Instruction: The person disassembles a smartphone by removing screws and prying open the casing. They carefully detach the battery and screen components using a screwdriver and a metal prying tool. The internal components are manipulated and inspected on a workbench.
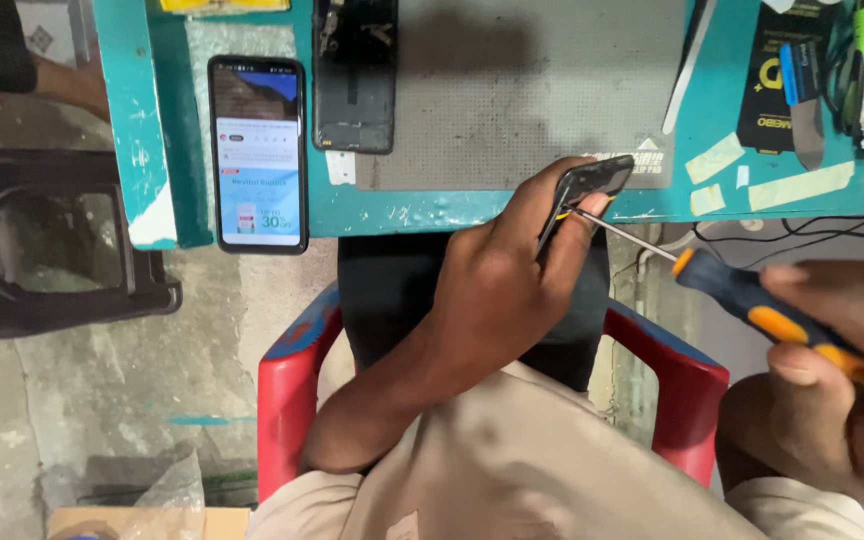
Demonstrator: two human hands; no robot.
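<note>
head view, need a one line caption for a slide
Left hand holds an opened phone at the bench edge while the right hand works a screwdriver into it.

**One head-worn view, aimed steeply down**

The scene is seen from a single camera worn on the head; it is pointed almost straight down over the person's lap and the near edge of a teal workbench [432, 212]; the bench is set across the top of the frame, the red chair [287, 400] and concrete floor [102, 400] below it; the hands are seen close up; no second view is supplied.
</note>
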